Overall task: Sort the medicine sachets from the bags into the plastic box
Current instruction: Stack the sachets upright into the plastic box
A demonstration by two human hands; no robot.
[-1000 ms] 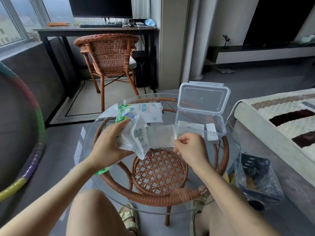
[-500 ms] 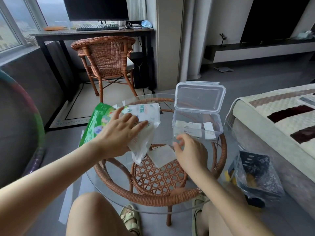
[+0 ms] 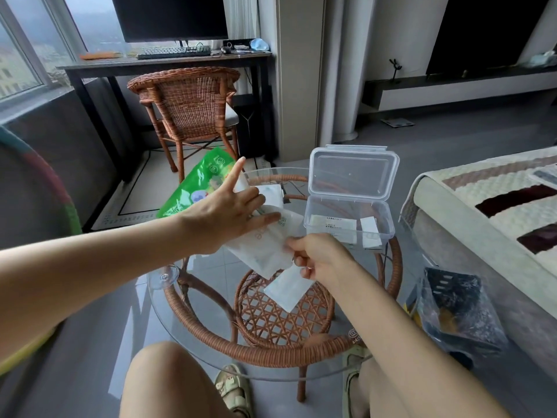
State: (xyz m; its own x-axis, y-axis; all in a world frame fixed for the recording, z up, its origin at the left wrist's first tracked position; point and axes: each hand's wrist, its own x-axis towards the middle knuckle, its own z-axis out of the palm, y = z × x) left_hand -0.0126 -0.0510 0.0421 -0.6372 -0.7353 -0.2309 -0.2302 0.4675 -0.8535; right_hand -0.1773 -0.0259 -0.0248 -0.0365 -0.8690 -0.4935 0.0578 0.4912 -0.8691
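Observation:
A clear plastic box (image 3: 382,233) stands open on the round glass table (image 3: 211,354), lid up, with a few white sachets (image 3: 330,222) inside. My left hand (image 3: 223,217) lies with straight fingers on a white paper bag (image 3: 265,245) at the table's middle. A green plastic bag (image 3: 197,184) sits just behind that hand. My right hand (image 3: 319,254) pinches a white sachet (image 3: 287,286) near the bag's lower edge, in front of the box.
A rattan chair (image 3: 190,107) and a dark desk (image 3: 168,63) stand beyond the table. A bed (image 3: 494,206) runs along the right. A clear bag with dark contents (image 3: 455,312) lies on the floor at the right. My knees are under the table's near edge.
My left hand has spread its fingers flat over the white bag and the green bag has slid back-left. My right hand now pinches the sachet that lay on the glass.

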